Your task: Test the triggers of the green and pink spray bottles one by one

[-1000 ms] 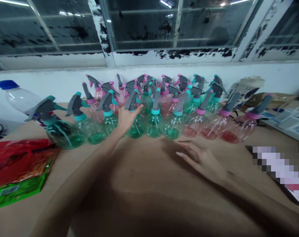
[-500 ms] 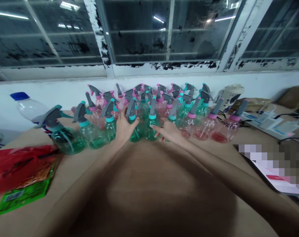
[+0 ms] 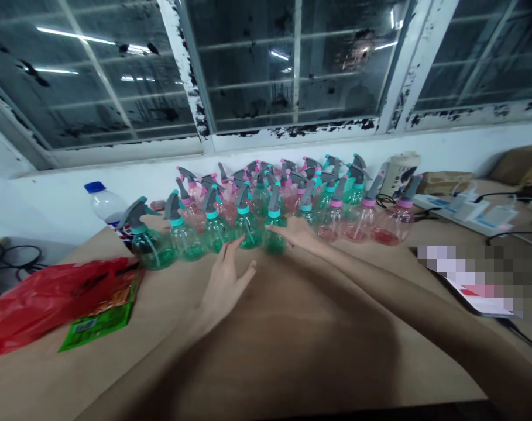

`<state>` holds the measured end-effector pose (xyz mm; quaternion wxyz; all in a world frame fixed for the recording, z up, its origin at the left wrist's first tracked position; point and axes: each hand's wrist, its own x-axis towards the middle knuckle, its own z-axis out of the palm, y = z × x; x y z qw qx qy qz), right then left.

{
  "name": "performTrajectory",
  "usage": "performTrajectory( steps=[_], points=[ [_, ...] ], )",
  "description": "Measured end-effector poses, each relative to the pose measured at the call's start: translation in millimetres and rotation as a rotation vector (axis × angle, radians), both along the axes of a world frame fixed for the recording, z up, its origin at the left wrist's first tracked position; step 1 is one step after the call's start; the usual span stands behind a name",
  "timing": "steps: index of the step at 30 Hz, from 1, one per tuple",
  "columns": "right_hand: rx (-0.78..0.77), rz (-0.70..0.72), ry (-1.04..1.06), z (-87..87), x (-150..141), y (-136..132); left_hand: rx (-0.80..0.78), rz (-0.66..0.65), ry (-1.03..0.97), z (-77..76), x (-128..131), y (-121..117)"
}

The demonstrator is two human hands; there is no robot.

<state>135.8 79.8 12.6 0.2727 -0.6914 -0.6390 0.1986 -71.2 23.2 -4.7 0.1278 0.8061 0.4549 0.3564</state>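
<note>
Rows of spray bottles stand on the table against the wall, some green with turquoise collars, others pink with pink collars, all with grey trigger heads. My left hand point(image 3: 228, 278) is open and holds nothing, fingers pointing forward, with its fingertips just in front of a green spray bottle point(image 3: 249, 231) in the front row. Beside the neighbouring green spray bottle point(image 3: 274, 241) is my right hand point(image 3: 301, 234), one finger stretched across that bottle's front and seemingly touching it; its other fingers are partly hidden. Pink spray bottles point(image 3: 386, 233) end the row on the right.
At left are a blue-capped plastic bottle point(image 3: 105, 204), a red plastic bag point(image 3: 59, 292) and a green snack packet point(image 3: 101, 324). At right lie a power strip point(image 3: 463, 217) with cables and a partly blurred phone-like device point(image 3: 476, 292). Windows point(image 3: 292, 64) rise behind.
My left hand has let go of a green spray bottle and drawn back toward me. My right hand stays by the same bottle. The view has shifted, showing more of the left side.
</note>
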Motion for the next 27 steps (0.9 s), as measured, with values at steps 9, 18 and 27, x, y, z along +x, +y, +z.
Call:
performTrajectory(
  steps=[9,18,27],
  points=[
    [0.163,0.089,-0.441,-6.3,-2,-102,-0.173,-0.131,-0.114,4.4,26,-21],
    [0.355,0.16,-0.53,-23.4,-4,-179,-0.154,-0.324,-0.192,20.5,61,-53],
    [0.292,0.422,-0.23,-37.5,39,-173,-0.114,-0.365,-0.275,12.7,72,-58]
  ],
)
